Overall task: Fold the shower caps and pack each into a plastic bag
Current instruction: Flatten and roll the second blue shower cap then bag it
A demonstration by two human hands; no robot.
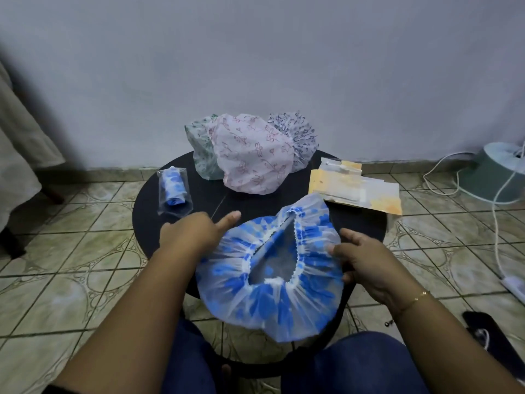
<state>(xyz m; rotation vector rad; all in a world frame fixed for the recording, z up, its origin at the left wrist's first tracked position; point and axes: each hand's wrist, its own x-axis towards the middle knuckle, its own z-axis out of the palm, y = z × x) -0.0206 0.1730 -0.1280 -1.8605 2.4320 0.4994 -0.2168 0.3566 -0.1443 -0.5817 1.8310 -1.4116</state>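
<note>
Head view: a blue-flowered shower cap [272, 282] is seen spread open-side up on the near edge of a round black worktop [147, 211], its elastic opening facing the camera and its near rim hanging past the worktop edge. It is held between the two hands. Its left edge is gripped by the left hand [190, 234], whose index finger is extended; its right edge is pinched by the thumb and fingers of the right hand [360, 260]. A gold bracelet [417, 298] is worn on the right wrist. A packed blue cap in a clear plastic bag [174, 190] is laid beyond the left hand, apart from it. A heap of pink, green and dark-printed caps [250, 155] is placed at the far edge. A stack of flat plastic bags [358, 189] is laid at the right.
</note>
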